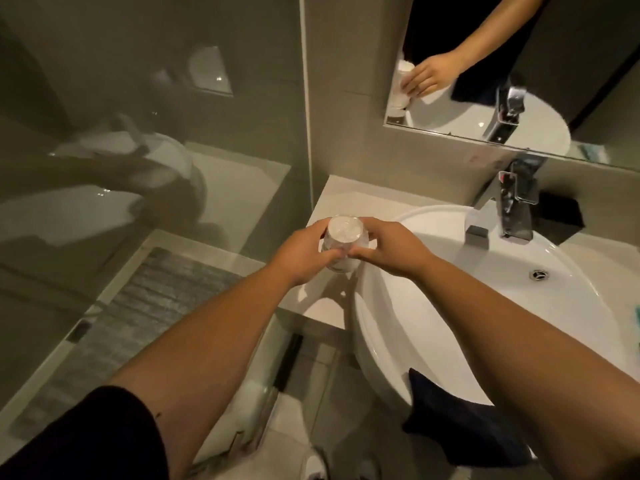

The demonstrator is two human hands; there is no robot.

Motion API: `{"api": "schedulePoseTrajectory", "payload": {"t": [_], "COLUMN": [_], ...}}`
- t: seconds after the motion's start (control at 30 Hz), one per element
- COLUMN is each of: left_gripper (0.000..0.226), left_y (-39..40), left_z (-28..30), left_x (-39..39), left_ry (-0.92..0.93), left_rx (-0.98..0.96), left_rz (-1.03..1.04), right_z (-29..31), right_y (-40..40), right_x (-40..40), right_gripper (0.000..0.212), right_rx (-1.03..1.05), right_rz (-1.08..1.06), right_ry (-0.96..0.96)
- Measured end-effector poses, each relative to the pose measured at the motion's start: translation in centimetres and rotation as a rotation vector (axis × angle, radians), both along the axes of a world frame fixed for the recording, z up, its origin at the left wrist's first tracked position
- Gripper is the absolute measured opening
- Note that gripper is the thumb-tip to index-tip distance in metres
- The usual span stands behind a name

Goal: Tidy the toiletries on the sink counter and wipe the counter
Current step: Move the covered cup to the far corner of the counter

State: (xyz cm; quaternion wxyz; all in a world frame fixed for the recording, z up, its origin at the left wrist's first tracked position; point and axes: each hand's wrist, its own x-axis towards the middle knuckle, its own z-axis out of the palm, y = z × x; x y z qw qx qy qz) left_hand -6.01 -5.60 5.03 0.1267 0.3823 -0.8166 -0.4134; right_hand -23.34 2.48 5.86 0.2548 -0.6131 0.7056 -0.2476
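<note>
A clear drinking glass [341,242] with a white paper cover over its top is held just above the left strip of the pale counter [341,199]. My left hand [299,252] grips it from the left and my right hand [388,249] grips it from the right, with fingertips meeting at its front. The round white sink basin [485,306] lies directly to the right of the glass. Whether the glass touches the counter is hidden by my hands.
A chrome tap [512,202] stands behind the basin, a black object [561,213] beside it. A dark cloth [460,410] hangs over the basin's front rim. A mirror [485,64] is above. A glass shower partition [306,98] borders the counter's left edge. Something teal [636,313] shows at far right.
</note>
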Motion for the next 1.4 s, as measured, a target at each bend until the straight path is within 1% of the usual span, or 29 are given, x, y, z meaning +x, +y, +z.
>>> {"api": "schedulePoseTrajectory", "payload": {"t": [0.17, 0.3, 0.37, 0.47, 0.53, 0.7, 0.8, 0.93, 1.03, 1.23, 1.4], "left_gripper": [0.058, 0.065, 0.067, 0.059, 0.057, 0.057, 0.053, 0.054, 0.054, 0.048, 0.046], "left_y": [3.2, 7.3, 9.5, 13.3, 15.6, 19.0, 19.8, 19.5, 18.7, 18.1, 18.1], "left_z": [2.5, 2.3, 1.8, 1.3, 0.9, 0.5, 0.1, -1.8, -3.7, -8.3, -9.5], "left_x": [-4.4, -9.3, -12.2, -17.2, -20.8, -30.3, -35.9, -42.8, -46.8, -51.7, -53.9], "left_ry": [0.033, 0.024, 0.032, 0.023, 0.023, 0.046, 0.055, 0.058, 0.03, -0.01, 0.026], "left_rx": [-0.076, -0.102, -0.085, -0.096, -0.118, -0.183, -0.191, -0.109, -0.093, -0.057, -0.013], "left_rz": [-0.189, -0.329, -0.398, -0.487, -0.544, -0.663, -0.654, -0.564, -0.514, -0.485, -0.446], "right_z": [2.5, 2.9, 2.6, 2.1, 1.8, 1.0, -0.2, -2.3, -4.5, -9.1, -11.3], "right_y": [6.0, 12.1, 15.3, 20.2, 23.1, 27.3, 27.7, 26.3, 24.9, 23.1, 22.5], "right_x": [-3.0, -6.0, -7.9, -10.9, -13.3, -20.8, -26.2, -33.2, -37.3, -41.1, -43.1], "right_gripper": [0.058, 0.059, 0.057, 0.058, 0.059, 0.056, 0.054, 0.054, 0.053, 0.051, 0.05], "right_rx": [-0.018, 0.024, 0.046, 0.064, 0.06, 0.032, 0.015, -0.003, -0.026, -0.075, -0.114], "right_rz": [-0.171, -0.337, -0.424, -0.57, -0.653, -0.813, -0.848, -0.881, -0.885, -0.931, -0.982], "right_ry": [0.062, 0.082, 0.077, 0.068, 0.061, 0.025, -0.02, -0.084, -0.117, -0.219, -0.269]}}
